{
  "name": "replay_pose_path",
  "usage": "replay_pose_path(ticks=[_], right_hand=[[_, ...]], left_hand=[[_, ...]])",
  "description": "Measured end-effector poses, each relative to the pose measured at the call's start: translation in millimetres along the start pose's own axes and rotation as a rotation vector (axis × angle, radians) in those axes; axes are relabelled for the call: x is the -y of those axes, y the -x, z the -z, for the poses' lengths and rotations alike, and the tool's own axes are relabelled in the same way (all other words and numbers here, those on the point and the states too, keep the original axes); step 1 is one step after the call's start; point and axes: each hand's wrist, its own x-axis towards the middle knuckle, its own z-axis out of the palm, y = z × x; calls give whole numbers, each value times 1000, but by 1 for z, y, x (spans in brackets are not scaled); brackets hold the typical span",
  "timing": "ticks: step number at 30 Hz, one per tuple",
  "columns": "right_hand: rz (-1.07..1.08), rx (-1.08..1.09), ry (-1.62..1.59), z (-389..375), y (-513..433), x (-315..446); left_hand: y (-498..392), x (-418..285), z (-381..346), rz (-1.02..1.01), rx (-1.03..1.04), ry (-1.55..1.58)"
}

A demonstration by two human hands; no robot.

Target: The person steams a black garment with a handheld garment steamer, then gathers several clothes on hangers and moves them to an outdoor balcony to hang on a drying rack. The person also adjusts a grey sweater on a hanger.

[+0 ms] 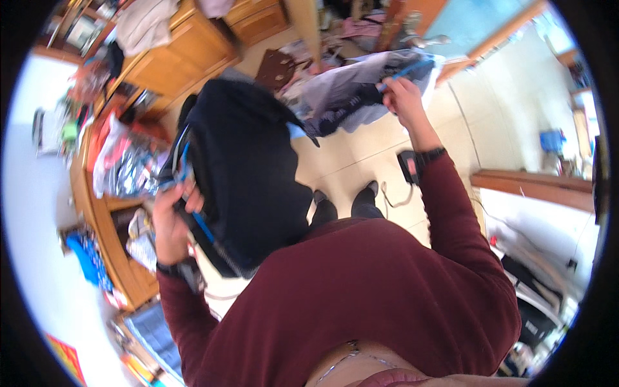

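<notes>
My left hand (175,220) grips a blue hanger (202,227) at the edge of a dark navy garment (246,179). That garment hangs in front of my body on the left, and its folds hide most of the hanger. Out ahead to the right, my right hand (405,104) holds another blue hanger (411,69). Around this one is a dark garment (350,101) with sheer, whitish material (333,75) over it, perhaps a plastic cover. Motion blur softens both garments.
A wooden cabinet (179,53) stands at the far left, with a brown handbag (275,70) on the floor beside it. Filled plastic bags (128,159) rest on a wooden unit (84,193) at left. A cable (399,200) lies on the tiled floor (348,167) near my feet.
</notes>
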Motion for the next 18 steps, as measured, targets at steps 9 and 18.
replay_pose_path(ticks=[9,18], right_hand=[[123,642,68,-124,112,32],[82,1050,387,-200,125,46]], left_hand=[[-50,21,-28,88,164,16],[-58,29,-43,206,102,-209]])
